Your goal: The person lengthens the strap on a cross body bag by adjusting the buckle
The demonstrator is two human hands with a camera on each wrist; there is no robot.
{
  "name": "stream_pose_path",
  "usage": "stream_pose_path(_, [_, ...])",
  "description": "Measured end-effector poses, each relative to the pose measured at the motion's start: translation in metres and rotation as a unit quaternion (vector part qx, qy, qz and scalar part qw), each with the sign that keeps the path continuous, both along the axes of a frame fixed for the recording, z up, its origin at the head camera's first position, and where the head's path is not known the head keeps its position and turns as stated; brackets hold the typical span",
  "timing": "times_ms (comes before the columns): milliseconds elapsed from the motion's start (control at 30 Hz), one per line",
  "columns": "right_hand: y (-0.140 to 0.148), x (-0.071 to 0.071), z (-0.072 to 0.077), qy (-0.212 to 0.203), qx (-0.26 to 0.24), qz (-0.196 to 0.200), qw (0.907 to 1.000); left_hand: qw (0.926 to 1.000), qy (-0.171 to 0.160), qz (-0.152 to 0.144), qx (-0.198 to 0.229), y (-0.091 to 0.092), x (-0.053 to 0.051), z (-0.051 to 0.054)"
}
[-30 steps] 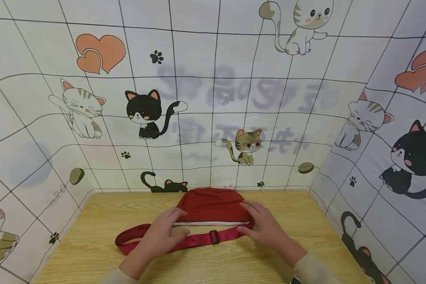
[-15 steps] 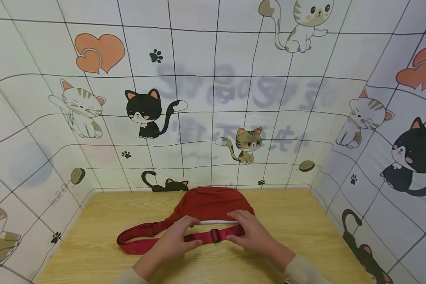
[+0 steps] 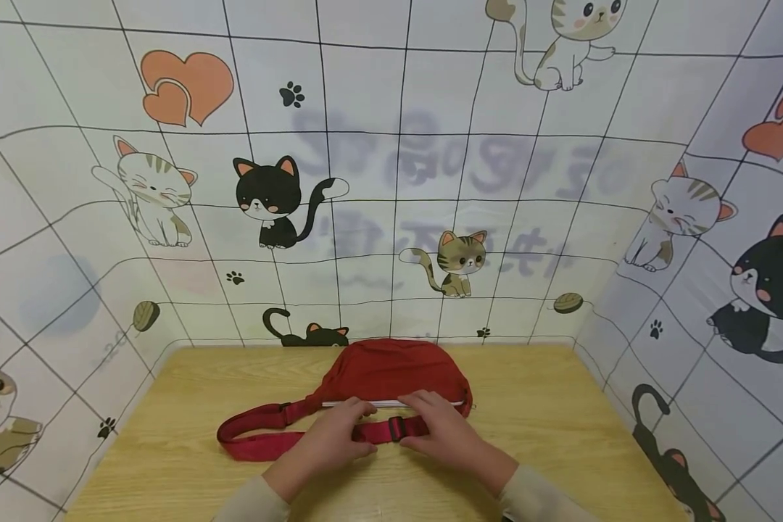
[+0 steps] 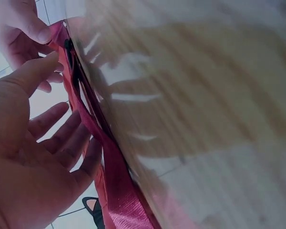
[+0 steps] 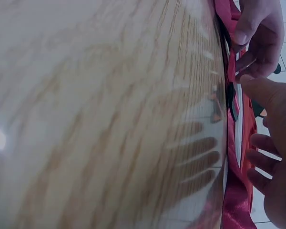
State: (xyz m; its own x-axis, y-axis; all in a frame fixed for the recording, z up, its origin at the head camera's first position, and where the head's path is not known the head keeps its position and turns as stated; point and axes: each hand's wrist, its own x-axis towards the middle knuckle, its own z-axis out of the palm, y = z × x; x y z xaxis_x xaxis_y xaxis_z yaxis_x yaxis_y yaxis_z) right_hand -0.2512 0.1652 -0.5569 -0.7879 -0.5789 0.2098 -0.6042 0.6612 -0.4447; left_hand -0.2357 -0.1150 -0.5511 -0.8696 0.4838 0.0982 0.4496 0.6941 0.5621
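A red waist bag lies on the wooden table, its white-edged zipper facing the person. Its dark red strap loops out to the left and runs back along the front, with a black slider buckle on it. The left hand is over the strap left of the buckle, fingers apart and loosely bent. On the buckle's other side, the right hand spreads over strap and bag front in the same way. Both wrist views show relaxed fingers beside the strap; whether they touch it, I cannot tell.
The light wooden tabletop extends around the bag. Behind it and on both sides hang white gridded sheets printed with cartoon cats, hearts and paw prints.
Both hands have moved inward along the strap, closer to the buckle and to each other. The bag has stayed nearly in place, and more of its ends is uncovered.
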Motion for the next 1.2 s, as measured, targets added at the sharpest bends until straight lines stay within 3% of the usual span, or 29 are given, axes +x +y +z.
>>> stream_pose_path(200, [-0.007, -0.004, 0.0, -0.002, 0.036, 0.0, 0.9993, 0.9996, 0.001, -0.006, -0.026, 0.001, -0.004, 0.0])
stream_pose_path(433, [-0.011, -0.01, 0.001, -0.021, 0.051, 0.008, 0.9985, 0.9981, 0.027, -0.013, -0.054, 0.005, -0.007, 0.003])
stream_pose_path(667, [-0.012, -0.013, 0.0, -0.045, 0.051, 0.02, 0.9975, 0.998, 0.018, -0.009, -0.06, 0.008, -0.007, 0.005])
stream_pose_path(1200, [-0.008, -0.017, -0.004, -0.052, 0.035, 0.023, 0.9978, 0.9984, 0.011, 0.002, -0.055, 0.009, -0.011, 0.0])
